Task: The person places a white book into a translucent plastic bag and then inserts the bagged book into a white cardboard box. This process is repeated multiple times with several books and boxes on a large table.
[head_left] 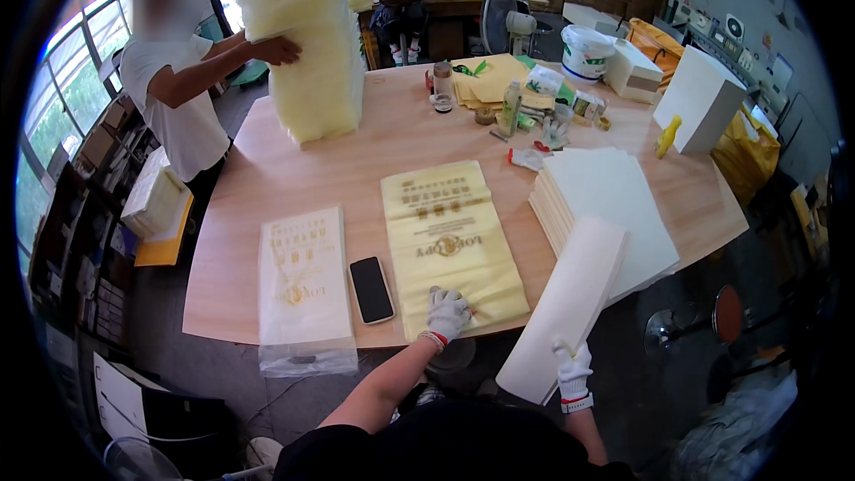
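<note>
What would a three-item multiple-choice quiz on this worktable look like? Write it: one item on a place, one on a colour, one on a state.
1. Where does the black smartphone lie on the wooden table?
A. On the stack of white sheets
B. Between the clear plastic bag and the flat yellow printed bag
C. Beside the white bucket

2. What colour is the flat printed bag under the gloved left hand?
A. Yellow
B. Blue
C. Red

3. How is the white sheet in the gloved right hand?
A. Crumpled into a ball
B. Lying flat on the stack
C. Lifted off the stack, its near end gripped

Answers:
1 B: the phone sits in the gap, the clear plastic bag to its left.
2 A: it is pale yellow.
3 C: its near end hangs past the table edge, beside the stack of white sheets.
</note>
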A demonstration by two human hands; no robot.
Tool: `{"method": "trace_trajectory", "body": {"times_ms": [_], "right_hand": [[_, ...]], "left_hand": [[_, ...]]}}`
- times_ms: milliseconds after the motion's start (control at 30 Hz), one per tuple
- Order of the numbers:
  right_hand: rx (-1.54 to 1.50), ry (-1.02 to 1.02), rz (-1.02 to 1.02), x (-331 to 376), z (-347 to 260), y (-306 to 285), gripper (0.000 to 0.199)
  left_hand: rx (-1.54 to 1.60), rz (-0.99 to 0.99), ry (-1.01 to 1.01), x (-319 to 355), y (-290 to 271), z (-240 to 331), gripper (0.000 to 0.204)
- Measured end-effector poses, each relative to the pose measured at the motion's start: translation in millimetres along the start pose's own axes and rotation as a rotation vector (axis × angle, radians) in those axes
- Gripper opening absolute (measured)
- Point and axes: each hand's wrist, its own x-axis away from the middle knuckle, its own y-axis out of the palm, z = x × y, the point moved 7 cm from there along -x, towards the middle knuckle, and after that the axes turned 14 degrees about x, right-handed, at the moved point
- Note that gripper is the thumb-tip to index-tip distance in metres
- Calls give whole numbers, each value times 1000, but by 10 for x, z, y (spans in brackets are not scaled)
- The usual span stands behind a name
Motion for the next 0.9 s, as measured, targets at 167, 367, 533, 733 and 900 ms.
{"method": "trace_trajectory", "body": {"times_ms": [167, 367, 533, 733, 900], "right_hand": [[0, 79, -107, -30, 170, 195, 36], [-454, 74, -514, -167, -111, 1149, 64], [-709, 221, -556, -364, 45, 1806, 65], [-361, 69, -458, -572, 4, 1356, 57], [312, -200, -411, -480, -407, 679, 42]], "left_hand": [[218, -271, -113, -217, -55, -46, 20], [532, -310, -446, -275, -234, -128, 38], [432, -311, -413, -395, -177, -213, 44], [1672, 212, -893, -585, -108, -1215, 28], [1427, -139, -736, -899, 19, -960, 31]]}}
